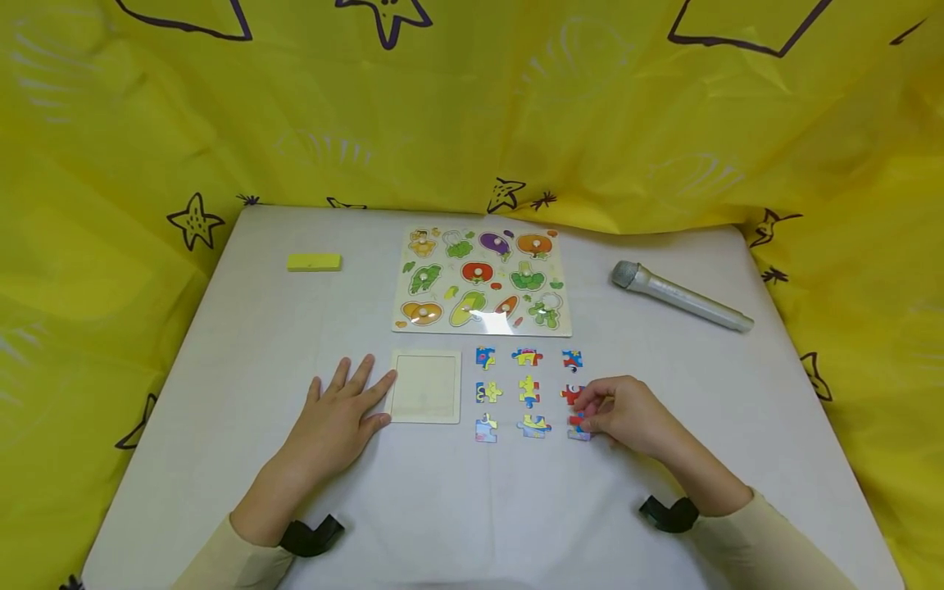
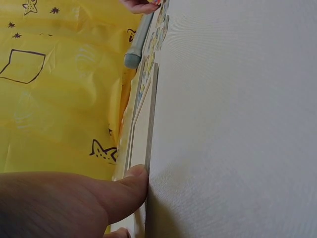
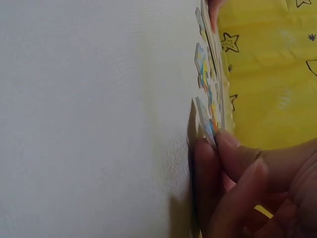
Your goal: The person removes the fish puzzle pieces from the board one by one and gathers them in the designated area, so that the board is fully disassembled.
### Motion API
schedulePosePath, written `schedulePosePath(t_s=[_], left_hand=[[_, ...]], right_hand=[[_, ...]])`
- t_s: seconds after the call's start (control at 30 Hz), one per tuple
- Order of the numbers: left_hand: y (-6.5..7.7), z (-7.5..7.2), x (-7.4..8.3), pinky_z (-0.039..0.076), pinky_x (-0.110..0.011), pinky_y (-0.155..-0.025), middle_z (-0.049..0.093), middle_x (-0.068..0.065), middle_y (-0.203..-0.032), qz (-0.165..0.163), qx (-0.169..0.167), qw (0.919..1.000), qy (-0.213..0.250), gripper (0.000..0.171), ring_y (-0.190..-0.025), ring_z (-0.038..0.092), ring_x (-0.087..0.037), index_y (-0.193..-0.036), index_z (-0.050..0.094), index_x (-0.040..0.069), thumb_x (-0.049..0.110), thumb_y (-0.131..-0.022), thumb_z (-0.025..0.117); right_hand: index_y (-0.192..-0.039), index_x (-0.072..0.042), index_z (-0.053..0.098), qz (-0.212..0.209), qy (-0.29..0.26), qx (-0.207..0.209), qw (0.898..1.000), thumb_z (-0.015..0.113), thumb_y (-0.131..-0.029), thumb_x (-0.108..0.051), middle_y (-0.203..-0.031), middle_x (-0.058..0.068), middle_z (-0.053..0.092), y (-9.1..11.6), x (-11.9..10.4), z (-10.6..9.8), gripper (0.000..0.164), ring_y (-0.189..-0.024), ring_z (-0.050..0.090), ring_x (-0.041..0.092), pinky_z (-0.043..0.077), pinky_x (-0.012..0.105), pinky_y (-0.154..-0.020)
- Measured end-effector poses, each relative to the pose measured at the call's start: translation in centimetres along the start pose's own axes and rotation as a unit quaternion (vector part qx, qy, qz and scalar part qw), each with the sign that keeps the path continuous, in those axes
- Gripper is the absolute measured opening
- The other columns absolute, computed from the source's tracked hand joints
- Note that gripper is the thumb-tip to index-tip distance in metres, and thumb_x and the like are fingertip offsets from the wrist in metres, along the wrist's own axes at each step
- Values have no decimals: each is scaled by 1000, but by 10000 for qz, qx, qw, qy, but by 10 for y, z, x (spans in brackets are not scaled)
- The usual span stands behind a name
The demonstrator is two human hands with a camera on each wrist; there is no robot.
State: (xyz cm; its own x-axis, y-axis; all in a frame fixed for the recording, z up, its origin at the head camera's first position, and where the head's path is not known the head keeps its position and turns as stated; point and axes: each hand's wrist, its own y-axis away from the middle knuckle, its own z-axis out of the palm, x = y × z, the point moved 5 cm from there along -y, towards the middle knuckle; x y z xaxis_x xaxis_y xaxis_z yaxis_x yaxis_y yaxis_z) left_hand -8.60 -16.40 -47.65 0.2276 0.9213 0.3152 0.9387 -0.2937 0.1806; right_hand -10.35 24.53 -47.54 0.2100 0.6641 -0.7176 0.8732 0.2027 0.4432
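Observation:
My left hand lies flat with spread fingers on the left of the square wooden puzzle tray. Its thumb touches the tray's edge in the left wrist view. My right hand pinches the lower right jigsaw piece between thumb and finger. In the right wrist view that piece shows its pale edge, and a fingertip sits at its underside. Other small colourful jigsaw pieces lie in rows between tray and right hand. A red piece is partly covered by the right fingers.
Behind the tray lies a vegetable peg board. A grey microphone rests at the back right and a yellow block at the back left. A yellow patterned curtain borders the white table.

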Motion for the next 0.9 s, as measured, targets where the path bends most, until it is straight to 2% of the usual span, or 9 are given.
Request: schedulePosePath(t_s=[0.1, 0.37, 0.63, 0.9], left_hand=[[0, 0, 0, 21, -87, -120, 31, -17, -176, -11, -2, 10000, 8, 65, -163, 22, -54, -164, 47, 27, 38, -104, 70], [1, -1, 1, 21, -87, -119, 32, -17, -176, 7, 15, 10000, -12, 66, -162, 23, -55, -164, 47, 26, 38, -104, 71], [1, 0, 1, 21, -87, -119, 32, -17, -176, 20, 14, 10000, -19, 66, -162, 23, -55, -164, 47, 27, 38, -104, 71], [2, -1, 2, 22, -87, -119, 32, -17, -175, 29, -9, 10000, 29, 66, -162, 23, -55, -164, 47, 26, 38, -104, 71]], right_hand=[[-94, -12, 80, -28, 141, 100, 9998, 87, -85, -1, -85, 6, 65, 1, -1, 1, 15, -62, 57, 18, 49, 25, -50], [-91, -14, 82, -141, 549, 393, 9976, 88, -84, 0, -82, 1, 68, 4, -5, 3, 17, -75, 60, 18, 49, 22, -63], [-90, -13, 82, -390, 814, 588, 9942, 88, -82, 2, -79, -1, 68, 6, -8, 6, 18, -72, 58, 16, 47, 22, -61], [-92, -16, 81, -436, 866, 626, 9933, 87, -84, 1, -81, -2, 68, 7, -6, 8, 20, -73, 59, 16, 49, 21, -63]])
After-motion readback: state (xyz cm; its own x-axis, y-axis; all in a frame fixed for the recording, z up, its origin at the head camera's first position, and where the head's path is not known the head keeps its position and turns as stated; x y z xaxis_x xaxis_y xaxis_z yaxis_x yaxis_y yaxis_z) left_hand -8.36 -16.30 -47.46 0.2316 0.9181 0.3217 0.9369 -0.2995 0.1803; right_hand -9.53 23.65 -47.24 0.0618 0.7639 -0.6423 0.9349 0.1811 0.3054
